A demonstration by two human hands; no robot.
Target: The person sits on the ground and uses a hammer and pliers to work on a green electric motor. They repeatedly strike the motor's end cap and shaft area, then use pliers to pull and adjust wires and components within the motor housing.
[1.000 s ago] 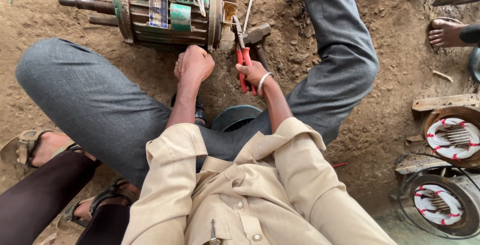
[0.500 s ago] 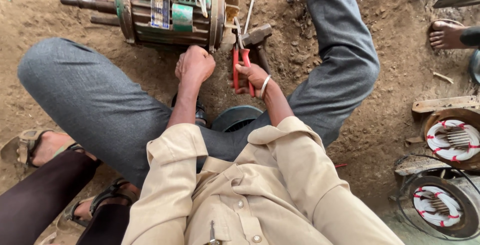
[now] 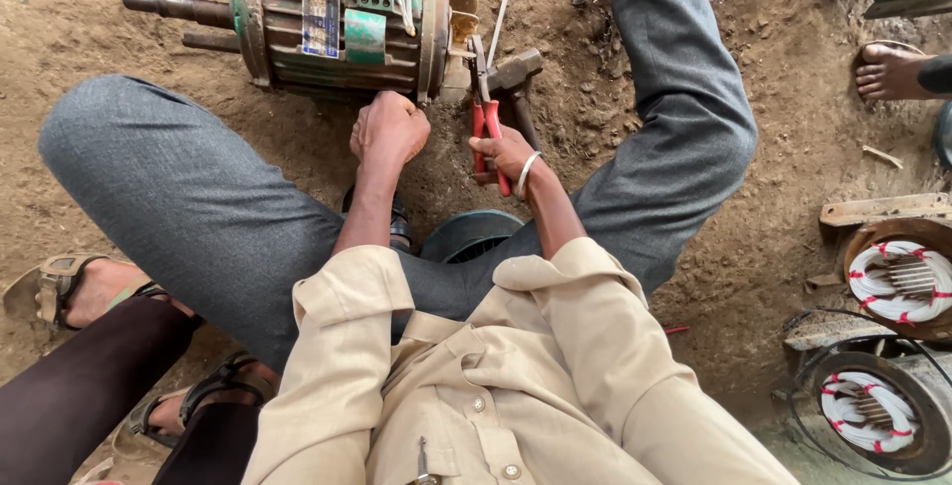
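Note:
A green electric motor point(image 3: 327, 24) lies on its side on the dirt between my legs, shaft pointing left, with coloured wires at its right end. My left hand point(image 3: 389, 128) is clenched in a fist right below the motor's right end; what it holds is hidden. My right hand point(image 3: 506, 156) grips red-handled pliers point(image 3: 484, 98), jaws pointing up toward the motor's end cover. A hammer point(image 3: 516, 83) lies on the ground just right of the pliers.
Another person's sandalled feet point(image 3: 74, 287) and dark-clad leg are at the lower left, and a bare foot point(image 3: 892, 70) at the upper right. Two motor stators with white windings point(image 3: 902, 282) sit at the right edge. A dark round part point(image 3: 466, 237) lies under my arms.
My right hand has lifted the pliers slightly toward the motor's end. My left fist stays at the same spot.

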